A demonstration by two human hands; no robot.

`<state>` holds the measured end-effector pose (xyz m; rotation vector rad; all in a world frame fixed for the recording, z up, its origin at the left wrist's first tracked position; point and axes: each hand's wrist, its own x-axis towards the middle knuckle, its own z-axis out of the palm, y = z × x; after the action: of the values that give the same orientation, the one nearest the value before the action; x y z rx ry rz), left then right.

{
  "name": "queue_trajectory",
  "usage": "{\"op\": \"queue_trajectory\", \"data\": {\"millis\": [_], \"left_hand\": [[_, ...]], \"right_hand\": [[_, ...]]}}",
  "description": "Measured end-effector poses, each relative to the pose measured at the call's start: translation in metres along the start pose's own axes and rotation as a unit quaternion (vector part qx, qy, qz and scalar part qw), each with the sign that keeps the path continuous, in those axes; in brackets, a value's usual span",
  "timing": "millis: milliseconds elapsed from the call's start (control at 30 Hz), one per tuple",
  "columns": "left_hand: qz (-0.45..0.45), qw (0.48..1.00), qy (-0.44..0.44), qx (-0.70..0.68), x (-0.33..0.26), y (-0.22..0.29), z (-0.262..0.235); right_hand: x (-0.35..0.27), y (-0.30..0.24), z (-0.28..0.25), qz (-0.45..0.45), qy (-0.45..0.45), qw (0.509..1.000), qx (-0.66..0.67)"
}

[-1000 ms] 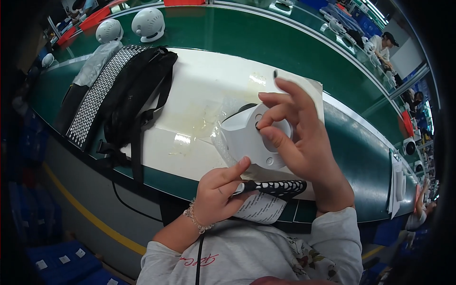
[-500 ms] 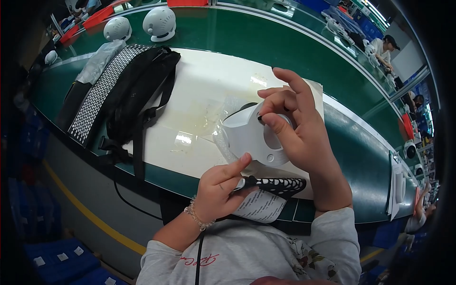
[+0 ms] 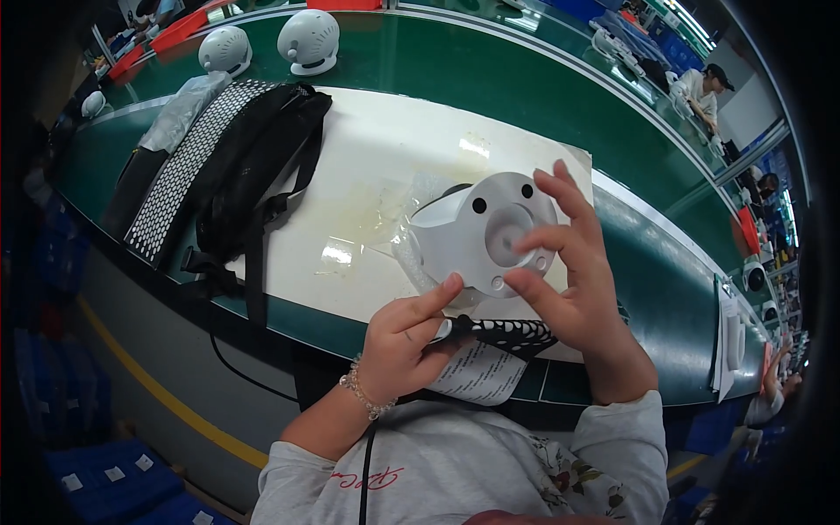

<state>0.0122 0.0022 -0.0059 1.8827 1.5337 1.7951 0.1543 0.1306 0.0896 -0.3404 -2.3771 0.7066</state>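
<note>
A white fan-like housing [image 3: 442, 232] lies on its side, its round base [image 3: 510, 190] tilted up at me. Two black round pads [image 3: 479, 206] sit in the upper recesses of the base; the lower recesses show no black. My left hand [image 3: 407, 346] lays its stretched index finger on the housing's lower edge. Its other fingers pinch a black sticker sheet [image 3: 516, 332] full of holes, with printed white backing [image 3: 477, 376] hanging below. Over the right side of the base, my right hand [image 3: 573, 271] is open, thumb and fingers apart, fingertips slightly blurred.
Bubble wrap [image 3: 409, 254] lies beneath the housing on a white board [image 3: 367, 175]. To the left are a black strapped bag [image 3: 254, 166] and a white-dotted black strip [image 3: 179, 184]. Two white fans [image 3: 309, 42] stand on the green surface behind. A person [image 3: 700, 92] sits far right.
My right hand has drawn back right and down from the base, its pinch opened. Both black pads now show uncovered. The left hand has hardly moved; the fans behind have shifted slightly right.
</note>
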Motion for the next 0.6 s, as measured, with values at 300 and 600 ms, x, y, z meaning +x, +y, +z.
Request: {"op": "queue_trajectory", "data": {"millis": [300, 600], "left_hand": [[0.011, 1.0, 0.014, 0.002, -0.001, -0.003, 0.001], [0.004, 1.0, 0.014, 0.005, -0.002, -0.001, 0.002]], "right_hand": [[-0.011, 0.002, 0.006, 0.055, -0.067, 0.995, 0.04], [-0.015, 0.003, 0.015, 0.072, -0.039, 0.995, 0.052]]}}
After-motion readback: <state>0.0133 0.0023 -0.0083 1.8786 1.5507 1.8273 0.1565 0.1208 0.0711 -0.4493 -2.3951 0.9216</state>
